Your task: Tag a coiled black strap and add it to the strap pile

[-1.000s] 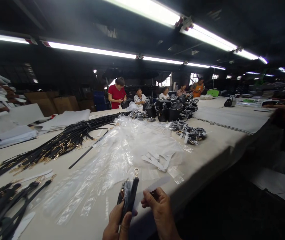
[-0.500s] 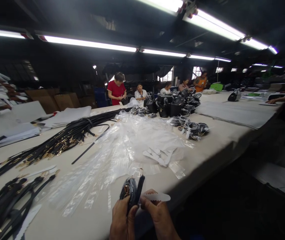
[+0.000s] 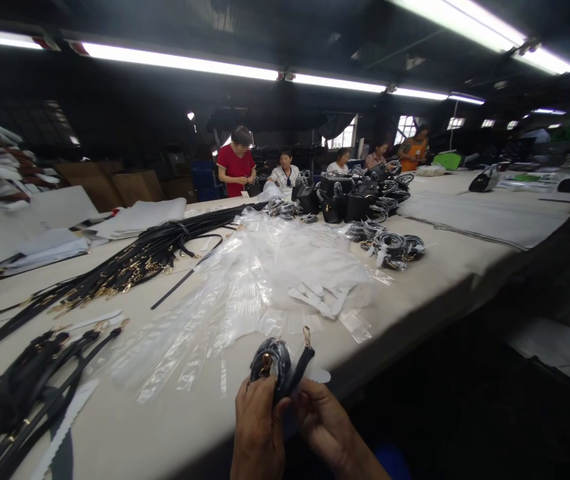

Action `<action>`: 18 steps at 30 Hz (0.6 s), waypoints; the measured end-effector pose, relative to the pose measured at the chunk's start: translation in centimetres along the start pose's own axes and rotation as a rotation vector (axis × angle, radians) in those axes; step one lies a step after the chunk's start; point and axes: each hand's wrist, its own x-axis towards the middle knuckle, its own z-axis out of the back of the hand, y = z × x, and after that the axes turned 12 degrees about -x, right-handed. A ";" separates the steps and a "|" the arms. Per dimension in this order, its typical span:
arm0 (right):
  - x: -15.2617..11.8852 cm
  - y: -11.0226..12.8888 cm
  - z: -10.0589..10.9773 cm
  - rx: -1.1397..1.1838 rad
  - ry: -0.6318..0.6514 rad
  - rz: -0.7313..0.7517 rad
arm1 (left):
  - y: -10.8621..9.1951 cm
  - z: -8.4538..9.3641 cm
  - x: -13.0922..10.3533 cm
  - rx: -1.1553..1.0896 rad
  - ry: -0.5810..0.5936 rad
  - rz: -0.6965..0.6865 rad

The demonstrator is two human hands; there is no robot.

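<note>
My left hand (image 3: 261, 420) is wrapped round a coiled black bag strap (image 3: 273, 357), part of it covered in clear plastic, with a gold clasp showing at its side. One strap end with a gold snap hook (image 3: 307, 335) sticks up to the right of the coil. Close against the coil, my right hand (image 3: 322, 417) pinches a white scalloped strip (image 3: 321, 376), whose rounded end pokes out behind the fingers. How the strip meets the strap is hidden by the hands. Just beyond lie more white strips (image 3: 322, 300) on a spread of clear plastic sleeves (image 3: 245, 287).
Long black straps with gold hooks (image 3: 129, 260) and a nearer bundle (image 3: 19, 393) lie on the left of the table (image 3: 129, 433). Wrapped coils (image 3: 389, 247) and black handbags (image 3: 335, 200) stand farther back. Several people work beyond; the table's edge runs along my right.
Both hands and the coil have shifted slightly right in view. The white strip, held out to the right before, is now mostly behind my right fingers and the strap end.
</note>
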 end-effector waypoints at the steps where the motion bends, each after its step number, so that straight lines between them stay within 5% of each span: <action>1: -0.1 0.1 0.1 -0.019 0.034 0.000 | -0.1 0.1 0.1 0.002 -0.004 -0.008; 5: -0.6 0.7 0.8 -0.222 0.147 0.215 | -0.3 0.6 0.3 0.018 0.002 0.026; 10: -0.8 1.1 1.6 -0.538 0.077 0.402 | -0.5 0.6 0.1 -0.015 0.079 0.029; 18: -1.0 0.4 1.9 -0.251 0.230 0.236 | -2.0 0.3 0.7 0.044 0.066 -0.133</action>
